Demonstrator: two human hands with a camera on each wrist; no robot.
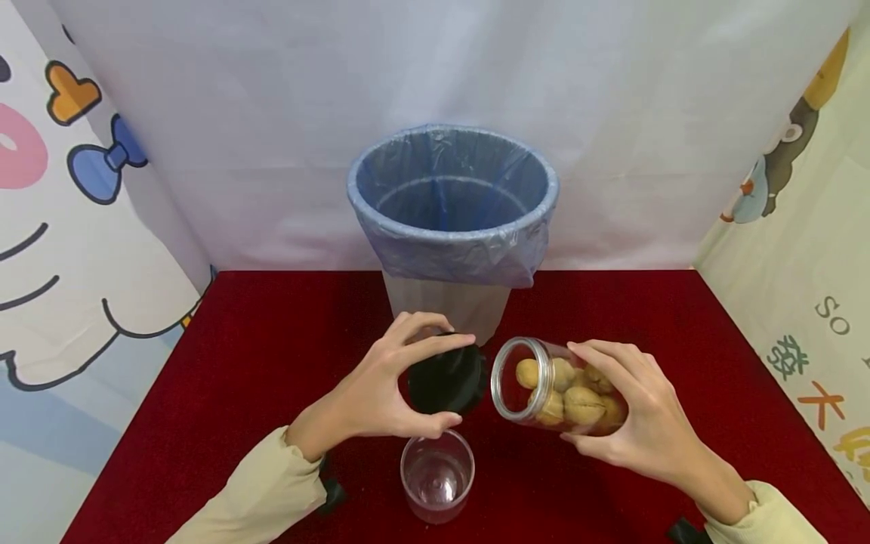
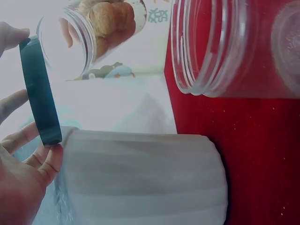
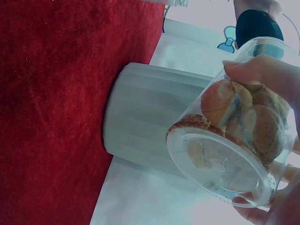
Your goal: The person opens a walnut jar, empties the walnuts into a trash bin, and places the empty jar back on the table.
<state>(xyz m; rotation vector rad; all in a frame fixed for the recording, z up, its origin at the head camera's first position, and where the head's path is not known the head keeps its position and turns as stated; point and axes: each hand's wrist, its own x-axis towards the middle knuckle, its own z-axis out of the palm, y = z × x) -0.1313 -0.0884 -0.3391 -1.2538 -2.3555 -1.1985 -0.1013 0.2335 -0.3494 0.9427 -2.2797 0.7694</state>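
Note:
Between thumb and fingertips, my left hand holds a round black lid by its edge; the wrist view shows the lid side-on. My right hand grips a transparent jar round its body, above the table. Tilted nearly onto its side, the uncapped jar points its mouth left at the lid, with a small gap between them. Several walnuts lie inside it, seen also through its base in the right wrist view. A second transparent jar, uncapped and upright, stands below my left hand.
A pale bin with a blue liner bag over its rim stands behind both hands on the red cloth. A white backdrop hangs behind it, with printed panels at left and right.

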